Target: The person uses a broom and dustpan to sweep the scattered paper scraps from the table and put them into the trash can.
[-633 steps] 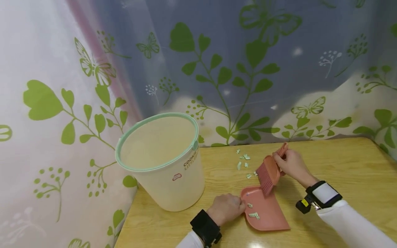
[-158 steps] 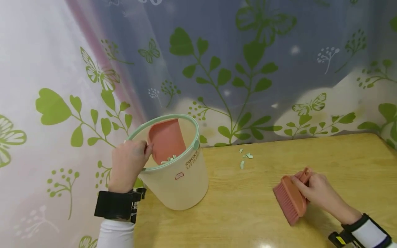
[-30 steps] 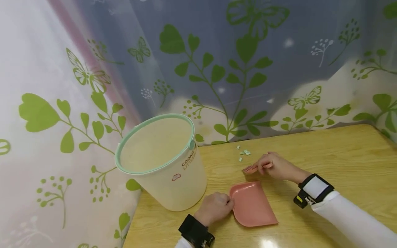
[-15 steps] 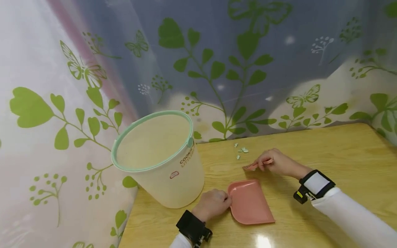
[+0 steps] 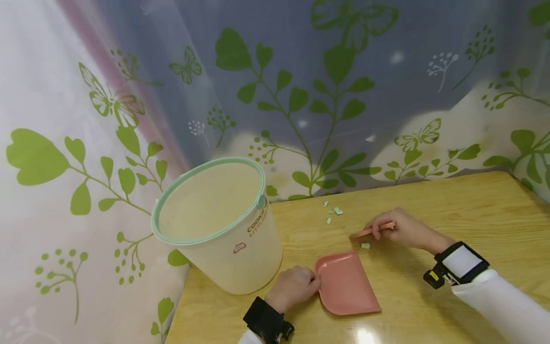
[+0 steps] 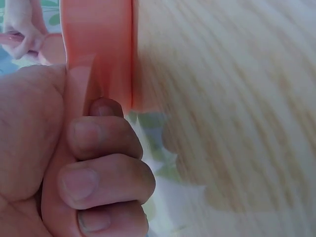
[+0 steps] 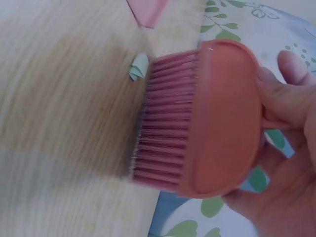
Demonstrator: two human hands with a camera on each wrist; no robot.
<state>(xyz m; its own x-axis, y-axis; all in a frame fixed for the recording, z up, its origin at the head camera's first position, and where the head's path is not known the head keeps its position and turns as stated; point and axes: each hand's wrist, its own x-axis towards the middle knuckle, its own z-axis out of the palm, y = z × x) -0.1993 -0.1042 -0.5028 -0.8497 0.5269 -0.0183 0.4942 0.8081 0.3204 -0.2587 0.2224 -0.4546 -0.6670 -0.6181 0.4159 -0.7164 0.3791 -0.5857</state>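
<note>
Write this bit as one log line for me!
left hand: grips dustpan | right hand: holds brush near pale scrap | more scraps: on table

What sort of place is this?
Likely a curtained indoor corner, perhaps in a home: a blue-and-white fabric curtain printed with green leaves hangs behind a yellowish wood-grain table, where a round cream plastic bin with a mint-green rim stands.

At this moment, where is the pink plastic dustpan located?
In the head view, the pink plastic dustpan is low, right of centre, on the yellowish wooden table. It lies right of the round cream bucket, held by the left hand.
</note>
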